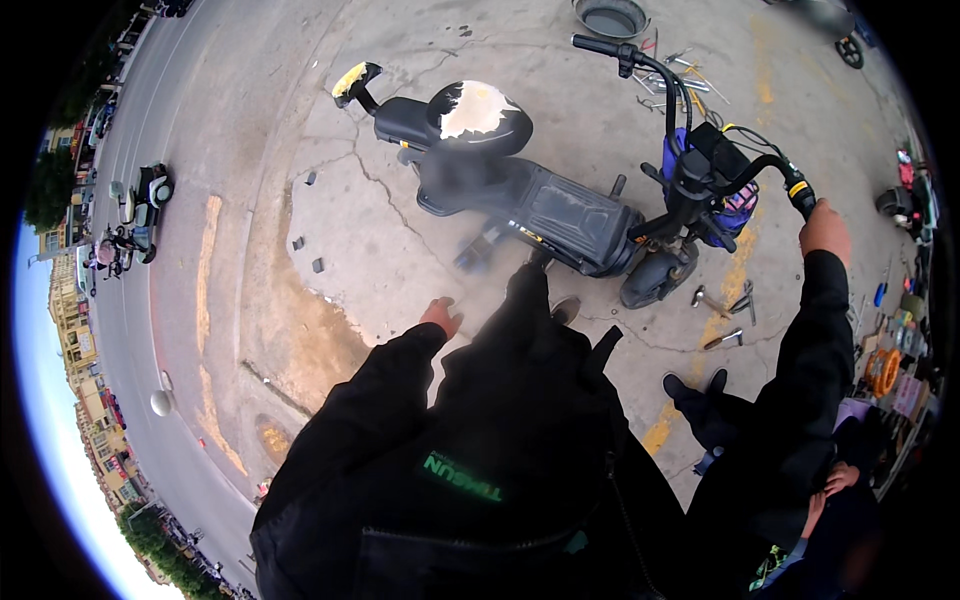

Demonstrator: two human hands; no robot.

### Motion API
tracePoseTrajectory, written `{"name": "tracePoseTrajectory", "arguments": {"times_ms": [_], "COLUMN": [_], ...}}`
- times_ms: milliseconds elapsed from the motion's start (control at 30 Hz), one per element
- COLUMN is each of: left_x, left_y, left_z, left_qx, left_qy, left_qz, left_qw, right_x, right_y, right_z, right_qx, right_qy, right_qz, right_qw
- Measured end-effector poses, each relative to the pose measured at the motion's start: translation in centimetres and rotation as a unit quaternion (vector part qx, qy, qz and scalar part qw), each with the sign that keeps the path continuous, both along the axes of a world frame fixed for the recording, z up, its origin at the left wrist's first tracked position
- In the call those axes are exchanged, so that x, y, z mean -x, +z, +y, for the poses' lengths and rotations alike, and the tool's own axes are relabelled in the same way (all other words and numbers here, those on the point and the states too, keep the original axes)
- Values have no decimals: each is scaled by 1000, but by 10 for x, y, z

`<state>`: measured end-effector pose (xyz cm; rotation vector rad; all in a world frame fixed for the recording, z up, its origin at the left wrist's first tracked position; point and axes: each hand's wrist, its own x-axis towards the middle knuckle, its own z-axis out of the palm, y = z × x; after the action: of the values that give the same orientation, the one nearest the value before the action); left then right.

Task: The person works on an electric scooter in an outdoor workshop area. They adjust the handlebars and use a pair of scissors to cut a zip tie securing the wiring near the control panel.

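Beside the scooter (580, 215), the right hand (827, 232) clamped its fingers on a handlebar grip (803, 197), seemingly settled; the left hand (441, 316), fingers loosely apart, had no hold yet.

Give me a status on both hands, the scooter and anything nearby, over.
Right hand on handlebar grip; left hand off the scooter. Scooter upright. Hammer lying near front wheel.

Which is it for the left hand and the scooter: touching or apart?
Apart: the head view shows the left hand nearer the wearer than the scooter, with concrete ground visible between them.
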<state>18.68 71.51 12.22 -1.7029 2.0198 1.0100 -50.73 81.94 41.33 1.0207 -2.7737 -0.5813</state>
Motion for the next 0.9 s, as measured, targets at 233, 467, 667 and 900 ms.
{"name": "tracePoseTrajectory", "arguments": {"times_ms": [233, 467, 667, 900], "left_x": [-20, -12, -2, -10], "left_y": [-22, -23, -22, -38], "left_z": [-18, -68, -83, -50], "left_qx": [-112, -38, -28, -83], "left_qy": [0, 29, 33, 53], "left_qz": [-18, 45, 58, 28], "left_qw": [994, 998, 997, 995], "right_x": [29, 25, 30, 78], "right_y": [45, 49, 32, 5], "right_z": [-7, -11, 0, 23], "right_qx": [100, 89, 161, 318], "right_qy": [-258, -275, -197, -172], "right_qz": [-559, -581, -502, -308], "right_qw": [781, 761, 826, 880]}}
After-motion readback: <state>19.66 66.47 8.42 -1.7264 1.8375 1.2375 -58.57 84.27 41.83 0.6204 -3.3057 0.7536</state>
